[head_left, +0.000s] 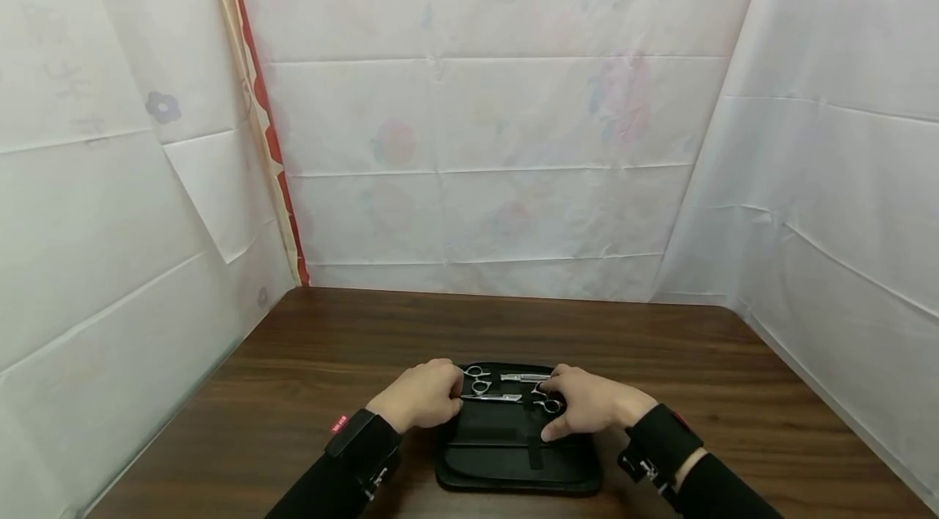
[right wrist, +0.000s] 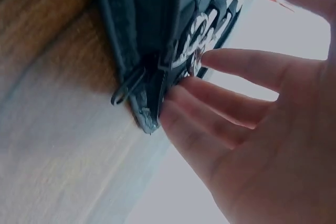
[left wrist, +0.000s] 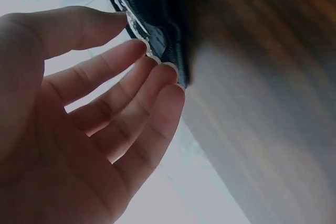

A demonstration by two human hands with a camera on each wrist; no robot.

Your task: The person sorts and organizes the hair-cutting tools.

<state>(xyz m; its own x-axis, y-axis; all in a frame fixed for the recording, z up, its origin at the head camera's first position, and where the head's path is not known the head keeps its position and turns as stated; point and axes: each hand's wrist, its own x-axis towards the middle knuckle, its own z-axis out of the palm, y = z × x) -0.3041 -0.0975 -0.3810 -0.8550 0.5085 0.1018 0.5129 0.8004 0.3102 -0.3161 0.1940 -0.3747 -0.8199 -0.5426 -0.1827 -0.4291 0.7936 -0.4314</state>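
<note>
A black zip case point(head_left: 513, 454) lies open on the wooden table point(head_left: 330, 340), with silver scissors point(head_left: 490, 398) strapped across its upper part and a second steel tool point(head_left: 524, 377) behind them. My left hand point(head_left: 421, 398) rests on the case's left edge; in the left wrist view its fingers point(left wrist: 131, 93) are nearly straight, tips against the case rim point(left wrist: 152, 3). On the case's right side lies my right hand point(head_left: 587, 406). Its fingers point(right wrist: 210, 114) are relaxed, touching the case edge point(right wrist: 142, 19) beside the scissor handles point(right wrist: 202, 32). Neither hand grips anything.
White sheets point(head_left: 484, 136) hang close behind and at both sides of the table. A metal zipper pull point(right wrist: 126, 90) sticks out at the case's corner. Bare wood lies left, right and behind the case.
</note>
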